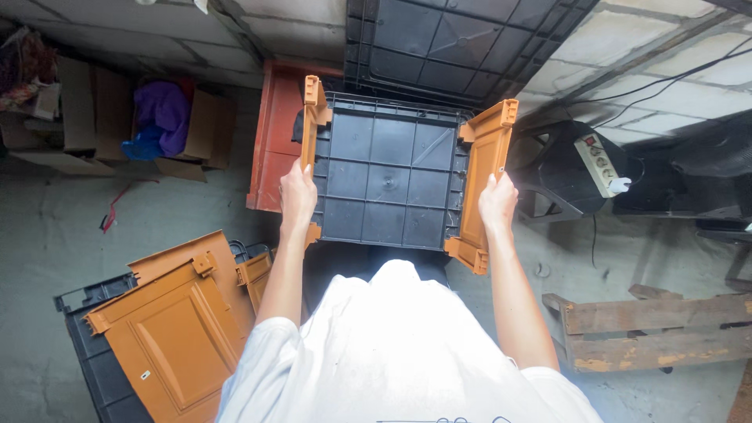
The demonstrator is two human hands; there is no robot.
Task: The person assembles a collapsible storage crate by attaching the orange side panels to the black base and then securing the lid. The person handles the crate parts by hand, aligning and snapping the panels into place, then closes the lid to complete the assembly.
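Observation:
A dark grey ribbed plastic panel [388,184] lies flat in front of me with an orange plastic side panel standing on each edge. My left hand [298,196] grips the left orange side panel [311,125], which stands upright and is seen edge-on. My right hand [498,202] grips the right orange side panel [484,176], which leans outward. Both orange pieces touch the grey panel's edges.
More orange panels [176,333] lie stacked on a black panel [98,364] at lower left. A red-brown panel [276,129] and black ribbed panels [462,43] lean at the wall. Cardboard boxes [117,117], a black stool with a power strip [601,164] and a wooden pallet [650,333] surround me.

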